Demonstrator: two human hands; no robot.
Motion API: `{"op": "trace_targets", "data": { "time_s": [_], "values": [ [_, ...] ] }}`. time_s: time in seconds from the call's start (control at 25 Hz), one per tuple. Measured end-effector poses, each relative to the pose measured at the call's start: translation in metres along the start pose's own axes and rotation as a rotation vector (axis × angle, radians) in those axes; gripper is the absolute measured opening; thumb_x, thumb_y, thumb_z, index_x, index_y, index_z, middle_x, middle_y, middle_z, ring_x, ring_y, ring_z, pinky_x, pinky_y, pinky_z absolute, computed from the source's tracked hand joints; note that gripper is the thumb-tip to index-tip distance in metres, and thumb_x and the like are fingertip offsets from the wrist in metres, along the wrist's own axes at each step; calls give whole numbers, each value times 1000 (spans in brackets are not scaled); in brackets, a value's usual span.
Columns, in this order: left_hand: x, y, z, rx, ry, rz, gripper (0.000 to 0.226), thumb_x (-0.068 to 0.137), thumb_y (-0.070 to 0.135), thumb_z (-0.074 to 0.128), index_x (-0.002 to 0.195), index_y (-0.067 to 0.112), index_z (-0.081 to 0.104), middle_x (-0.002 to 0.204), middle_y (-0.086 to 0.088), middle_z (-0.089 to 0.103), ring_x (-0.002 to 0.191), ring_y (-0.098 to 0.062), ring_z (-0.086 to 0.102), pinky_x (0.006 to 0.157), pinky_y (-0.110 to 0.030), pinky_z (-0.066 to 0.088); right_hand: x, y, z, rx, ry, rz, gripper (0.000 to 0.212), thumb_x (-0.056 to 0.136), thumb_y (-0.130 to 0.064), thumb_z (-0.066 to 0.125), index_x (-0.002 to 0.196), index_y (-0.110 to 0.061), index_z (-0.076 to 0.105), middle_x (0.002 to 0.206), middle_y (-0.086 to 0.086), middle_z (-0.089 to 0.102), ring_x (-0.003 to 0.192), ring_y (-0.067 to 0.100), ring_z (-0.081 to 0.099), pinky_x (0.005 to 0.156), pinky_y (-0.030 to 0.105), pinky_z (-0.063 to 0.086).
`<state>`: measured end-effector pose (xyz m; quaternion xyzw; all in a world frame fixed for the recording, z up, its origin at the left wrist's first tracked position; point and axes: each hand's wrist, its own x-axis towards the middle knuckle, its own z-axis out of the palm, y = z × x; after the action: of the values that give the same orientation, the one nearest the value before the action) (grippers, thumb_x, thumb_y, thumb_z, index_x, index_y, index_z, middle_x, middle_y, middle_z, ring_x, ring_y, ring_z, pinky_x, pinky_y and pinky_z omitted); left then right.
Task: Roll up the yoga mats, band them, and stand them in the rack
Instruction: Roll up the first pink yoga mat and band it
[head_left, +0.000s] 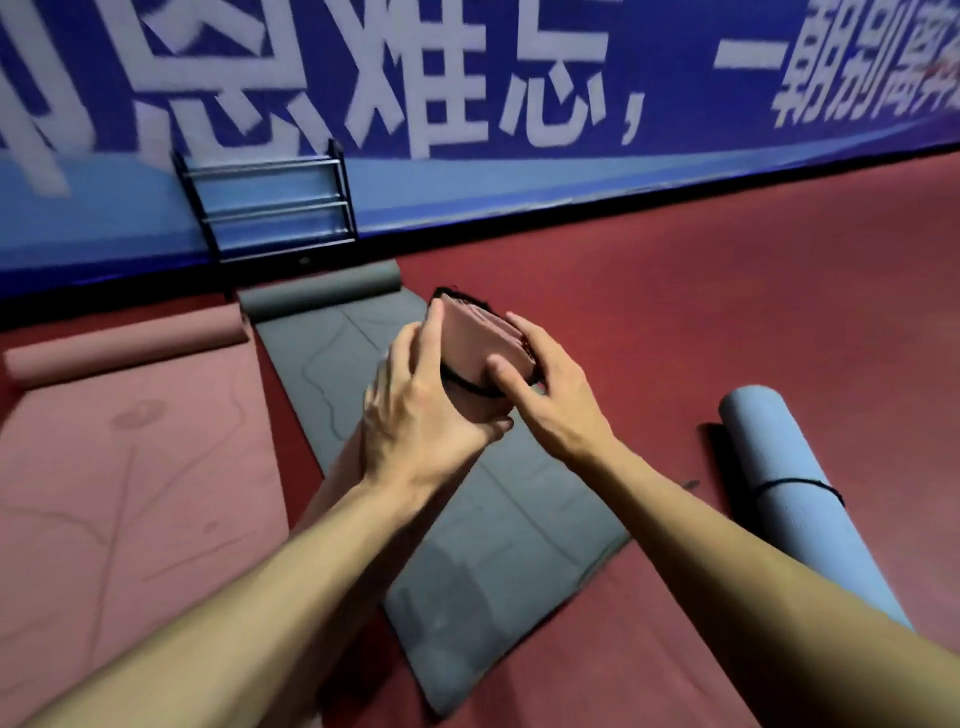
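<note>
1. Four mats are counted. A rolled pink mat (480, 343) is held end-on above the grey mat (467, 519), gripped by the curled fingers of the left hand (415, 410) and the right hand (550, 384).
2. Two black bands are seen: a held band (462, 384) around the pink roll, and a second band (800, 486) around the blue mat (795, 493).
3. The grey mat and a flat pink mat (130, 467) are laid half unrolled on the floor (727, 312).
4. One rack (270, 208) is stood at the floor's far edge.
5. Open floor is left between the grey and blue mats.
</note>
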<state>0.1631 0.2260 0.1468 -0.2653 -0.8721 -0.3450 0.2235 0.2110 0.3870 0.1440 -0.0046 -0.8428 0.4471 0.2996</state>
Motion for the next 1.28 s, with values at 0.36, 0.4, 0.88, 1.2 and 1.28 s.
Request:
{"op": "trace_targets", "data": {
  "time_s": [0.36, 0.4, 0.88, 1.2, 1.28],
  "values": [
    [57, -32, -127, -448, 296, -164, 136, 43, 59, 94, 154, 32, 21, 150, 1, 46, 132, -17, 53, 106, -43, 50, 78, -166, 39, -30, -85, -293, 81, 80, -69, 62, 146, -24, 47, 144, -10, 52, 128, 1, 49, 110, 25, 40],
    [57, -40, -129, -457, 292, -173, 137, 41, 62, 94, 153, 33, 21, 149, 2, 47, 132, -16, 54, 105, -45, 51, 78, -168, 47, -38, -84, -306, 78, 81, -70, 60, 144, -25, 47, 142, -11, 53, 126, 0, 50, 108, 25, 41],
    [62, -115, -154, -262, 270, -57, 94, 85, 86, 34, 147, 15, 40, 158, 0, 29, 147, -16, 32, 119, -42, 33, 92, -141, 123, -166, 241, -367, 60, 91, -67, 44, 128, -24, 62, 125, -9, 65, 116, 15, 57, 104, 43, 42],
    [126, -82, -170, -156, 229, -57, 65, 85, 71, 36, 99, 25, 80, 111, 17, 69, 115, -7, 55, 96, -29, 43, 115, -139, 128, 76, 151, -188, 49, 94, -66, 41, 119, -34, 68, 109, -20, 70, 95, 2, 64, 86, 32, 53],
    [133, -83, -166, -78, 217, 66, 54, 88, 64, 41, 95, 26, 79, 103, 16, 73, 107, -6, 60, 94, -32, 47, 118, -133, 125, 147, 149, -140, 43, 97, -62, 44, 117, -34, 69, 104, -18, 72, 91, 4, 67, 84, 32, 54]
  ]
}}
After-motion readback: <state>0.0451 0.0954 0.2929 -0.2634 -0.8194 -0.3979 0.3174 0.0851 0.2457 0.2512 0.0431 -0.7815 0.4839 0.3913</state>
